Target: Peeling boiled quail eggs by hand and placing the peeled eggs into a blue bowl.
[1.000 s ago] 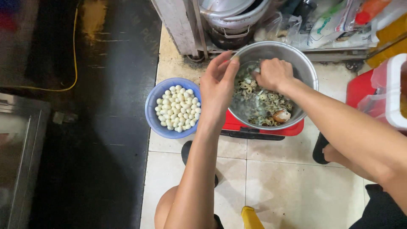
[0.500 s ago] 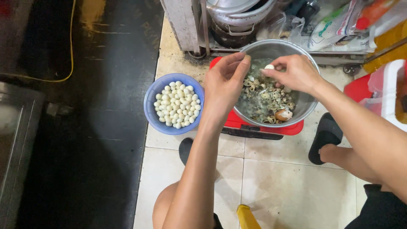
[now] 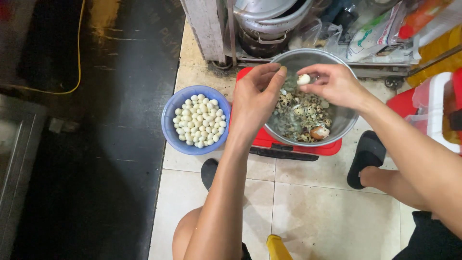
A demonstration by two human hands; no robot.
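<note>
1. The right hand [image 3: 334,84] hangs over the metal bowl [image 3: 346,120], thumb and fingertips pinched together on a small egg [image 3: 303,79], smooth, pale and partly peeled.
2. The left hand [image 3: 255,98] sits at 9 o'clock from that egg, over the bowl's left rim. Its fingers are curled and slightly apart and its thumb points toward the egg; whether it touches the egg I cannot tell.
3. The metal bowl is round, shiny steel with dull scuffed walls. Inside lies a wet heap of speckled shell bits and unpeeled speckled eggs [image 3: 301,118], with one larger brownish shell piece at about 5 o'clock.
4. The bowl rests on a low red plastic stool [image 3: 288,144], flat-topped with a dark edge below.
5. At 9 o'clock from the metal bowl, just beside the stool, stands a round blue plastic bowl [image 3: 169,126] filled with peeled eggs [image 3: 199,120], small, glossy and cream-white.
6. The floor under both is beige tile [image 3: 332,216], worn and stained, with dark grout lines. At 9 o'clock it gives way to a black, grimy floor strip [image 3: 96,144] crossed by a thin yellow cable [image 3: 77,67].
7. At 12 o'clock stand stacked metal pots [image 3: 269,19] beside a pale post, with crumpled plastic bags [image 3: 380,29] to their right.
8. A black sandal [image 3: 368,154] holds a foot at 5 o'clock from the metal bowl; a red-and-white box [image 3: 433,110] sits at 3 o'clock.
</note>
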